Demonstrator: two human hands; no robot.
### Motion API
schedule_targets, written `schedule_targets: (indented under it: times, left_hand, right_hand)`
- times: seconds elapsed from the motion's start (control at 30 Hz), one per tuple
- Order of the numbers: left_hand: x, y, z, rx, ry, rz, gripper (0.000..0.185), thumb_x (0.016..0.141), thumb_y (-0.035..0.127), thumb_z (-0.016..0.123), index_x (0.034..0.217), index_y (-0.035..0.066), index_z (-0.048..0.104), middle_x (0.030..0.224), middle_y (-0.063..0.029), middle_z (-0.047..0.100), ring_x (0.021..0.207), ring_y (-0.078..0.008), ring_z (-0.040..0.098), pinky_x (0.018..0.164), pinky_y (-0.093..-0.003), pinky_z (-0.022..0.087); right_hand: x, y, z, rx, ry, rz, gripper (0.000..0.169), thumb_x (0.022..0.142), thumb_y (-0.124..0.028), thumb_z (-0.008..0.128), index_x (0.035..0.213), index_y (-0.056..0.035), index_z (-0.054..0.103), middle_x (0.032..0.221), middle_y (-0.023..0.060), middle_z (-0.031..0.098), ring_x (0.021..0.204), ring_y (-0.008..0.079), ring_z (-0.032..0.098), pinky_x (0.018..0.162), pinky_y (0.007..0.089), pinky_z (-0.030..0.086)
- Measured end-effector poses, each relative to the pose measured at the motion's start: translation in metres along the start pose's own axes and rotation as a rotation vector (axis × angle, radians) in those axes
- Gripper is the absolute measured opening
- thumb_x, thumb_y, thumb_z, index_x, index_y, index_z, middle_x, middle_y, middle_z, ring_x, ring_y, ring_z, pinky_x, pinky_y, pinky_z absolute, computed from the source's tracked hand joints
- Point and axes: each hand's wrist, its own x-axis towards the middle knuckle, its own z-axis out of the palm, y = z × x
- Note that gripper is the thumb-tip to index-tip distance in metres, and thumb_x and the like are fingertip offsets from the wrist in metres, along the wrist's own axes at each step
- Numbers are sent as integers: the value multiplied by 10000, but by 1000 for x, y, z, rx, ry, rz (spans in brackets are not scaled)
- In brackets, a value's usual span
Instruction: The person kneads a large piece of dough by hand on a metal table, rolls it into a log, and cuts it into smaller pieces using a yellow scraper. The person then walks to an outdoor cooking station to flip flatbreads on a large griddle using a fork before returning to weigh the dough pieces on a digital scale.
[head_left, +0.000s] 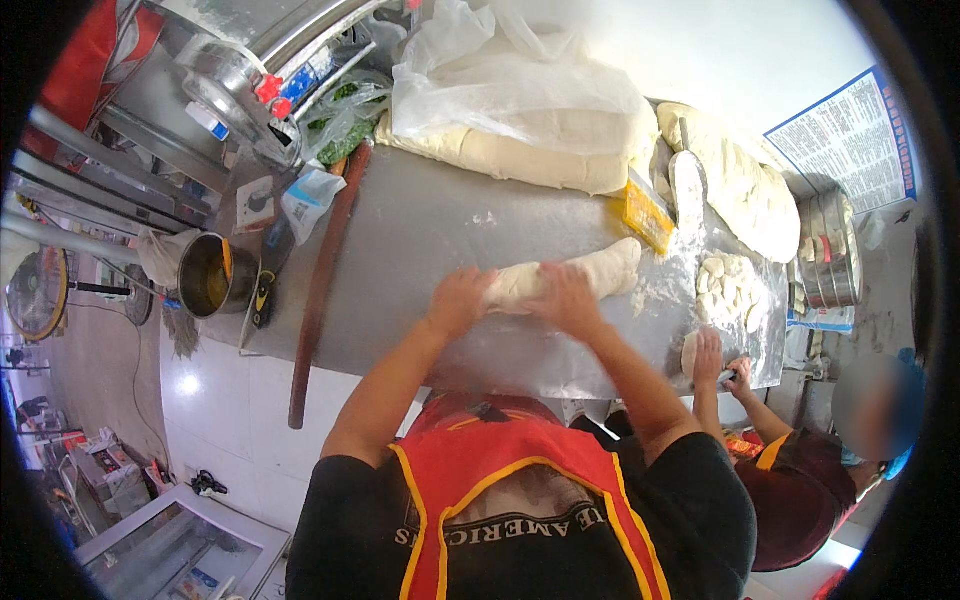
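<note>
A thick roll of pale dough (611, 270) lies across the steel worktop (405, 217) in front of me. My left hand (459, 301) grips its left end. Around the middle of the roll is my right hand (568, 298), slightly blurred, with the right end of the dough free. The fingers of both hands are partly hidden against the dough. Beyond the roll, a yellow-handled dough scraper (649, 217) rests on the steel beside a floury metal scoop (688, 191).
At the back sits a large dough slab (510, 154) under plastic sheeting (517, 90). Further right are another dough mass (739, 187) and small dough pieces (727, 289). A co-worker's hands (707, 358) work at the right corner. A long wooden rolling pin (326, 292) overhangs the front edge.
</note>
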Motion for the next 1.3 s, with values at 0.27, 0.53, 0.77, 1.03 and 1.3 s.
schedule_targets:
  times: [0.27, 0.53, 0.77, 1.03, 1.3]
  left_hand:
    - [8, -35, -54, -211, -277, -148, 334, 755, 331, 679, 1041, 175, 609, 1010, -64, 634, 964, -283, 591, 790, -410, 455]
    - [49, -66, -98, -298, -420, -257, 481, 839, 345, 621, 1194, 29, 542, 1238, -204, 535, 1142, -328, 515, 951, -396, 412]
    - [69, 30, 11, 134, 30, -99, 518, 855, 398, 571, 1258, 78, 509, 1321, -178, 461, 1240, -351, 410, 1015, -485, 330]
    - [-17, 65, 30, 273, 111, 40, 608, 830, 496, 543, 1319, 141, 469, 1364, -166, 396, 1316, -360, 292, 1055, -567, 207]
    - [142, 32, 24, 270, 256, -271, 552, 884, 431, 492, 1257, 25, 501, 1351, -194, 434, 1274, -368, 374, 1039, -536, 267]
  right_hand:
    - [6, 79, -16, -145, -340, 143, 761, 575, -382, 808, 1222, -124, 500, 1149, 123, 522, 1150, 310, 458, 1011, 468, 307]
    - [52, 71, -2, 117, -142, 206, 505, 798, -391, 644, 1209, -116, 539, 1195, 117, 541, 1151, 301, 473, 1001, 476, 323]
    - [10, 21, 40, 23, -139, 183, 444, 905, -368, 484, 1296, -157, 491, 1385, 137, 411, 1299, 339, 341, 1059, 584, 197]
    - [-77, -8, 32, -10, 42, 280, 555, 842, -402, 540, 1343, -183, 446, 1422, 144, 361, 1327, 405, 272, 1067, 621, 110]
    - [60, 84, 46, -26, 53, 464, 548, 907, -400, 459, 1363, -101, 403, 1424, 175, 361, 1344, 379, 271, 1070, 614, 106]
